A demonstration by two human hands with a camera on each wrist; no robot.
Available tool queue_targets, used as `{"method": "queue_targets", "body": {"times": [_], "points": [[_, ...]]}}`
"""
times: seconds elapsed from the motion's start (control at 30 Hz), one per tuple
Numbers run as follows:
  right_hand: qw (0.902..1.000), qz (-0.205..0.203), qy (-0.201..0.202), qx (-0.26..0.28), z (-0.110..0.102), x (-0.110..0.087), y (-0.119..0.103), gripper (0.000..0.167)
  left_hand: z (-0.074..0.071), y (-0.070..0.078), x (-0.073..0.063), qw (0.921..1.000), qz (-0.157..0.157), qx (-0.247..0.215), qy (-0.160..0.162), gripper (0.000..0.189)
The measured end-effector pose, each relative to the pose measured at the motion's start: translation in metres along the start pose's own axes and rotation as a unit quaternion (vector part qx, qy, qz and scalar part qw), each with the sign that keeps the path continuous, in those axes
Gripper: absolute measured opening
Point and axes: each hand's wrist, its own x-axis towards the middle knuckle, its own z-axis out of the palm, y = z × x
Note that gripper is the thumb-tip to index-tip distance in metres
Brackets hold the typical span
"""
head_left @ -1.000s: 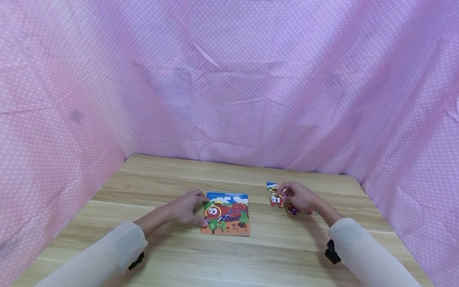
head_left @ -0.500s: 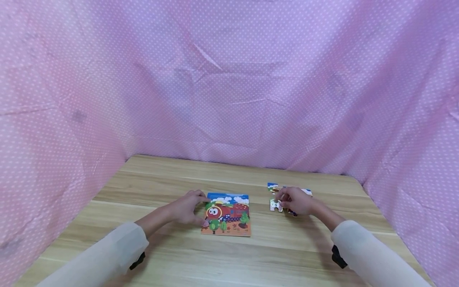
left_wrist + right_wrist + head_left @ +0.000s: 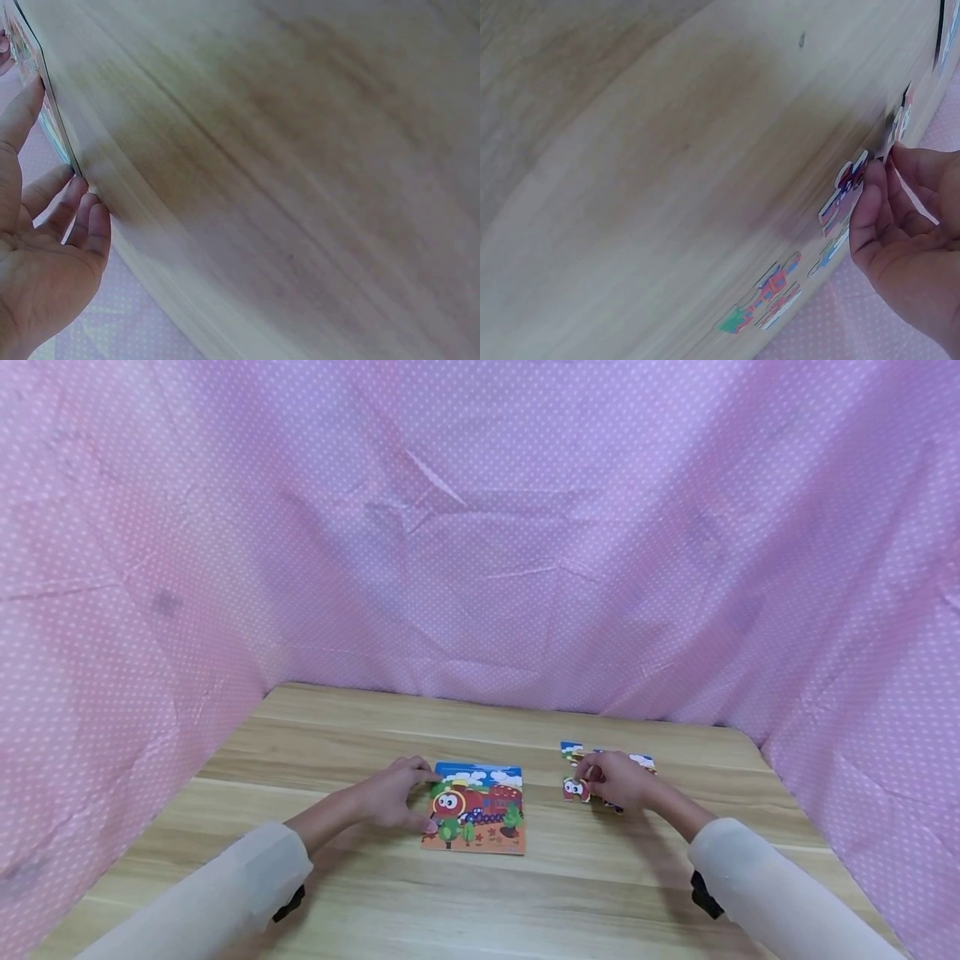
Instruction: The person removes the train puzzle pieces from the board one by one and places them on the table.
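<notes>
Pinching an eyed train-face puzzle piece (image 3: 573,788) between thumb and fingertips, the person's right grip (image 3: 618,781) sits among loose puzzle pieces (image 3: 571,748) on the wooden counter (image 3: 480,910). The left grip (image 3: 390,792), thumb and fingers spread apart, touches the left edge of the train picture board (image 3: 483,808) lying flat nearby.

Two bare hands show: one left hand (image 3: 390,793), one right hand (image 3: 618,779). At the left fingertips there is one square, flat panel printed with a red train (image 3: 480,814). In the right pinch is one flat jigsaw piece with cartoon eyes (image 3: 574,789); around that pinch lie at least four other colourful flat jigsaw pieces (image 3: 772,289), the exact count hidden. Behind the grips come two white cloth sleeves (image 3: 225,877) and two black wrist-worn objects (image 3: 705,895); beneath, one wood-grain table (image 3: 480,910).
</notes>
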Motion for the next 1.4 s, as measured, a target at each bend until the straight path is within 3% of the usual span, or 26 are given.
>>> {"method": "queue_targets", "body": {"times": [0.33,0.63,0.9,1.2,1.4], "points": [[0.9997,0.020,-0.005,0.011,-0.001,0.001,-0.002,0.018,0.000,0.002,0.000,1.0000,-0.001,0.002,0.001,0.078],[0.9992,0.032,-0.012,-0.018,0.001,0.000,-0.004,0.016,0.001,0.003,0.000,1.0000,0.000,-0.004,0.003,0.077],[0.9998,0.007,-0.002,0.021,-0.005,0.001,-0.008,0.017,0.002,0.001,0.000,1.0000,-0.002,-0.001,0.003,0.078],[0.9994,0.004,-0.019,0.030,0.000,0.012,-0.036,0.019,0.002,0.003,-0.001,0.9999,-0.013,-0.007,0.001,0.077],[0.9980,-0.048,-0.038,0.015,0.017,0.015,-0.061,0.018,0.002,0.003,-0.001,0.9999,-0.011,-0.003,0.000,0.077]]}}
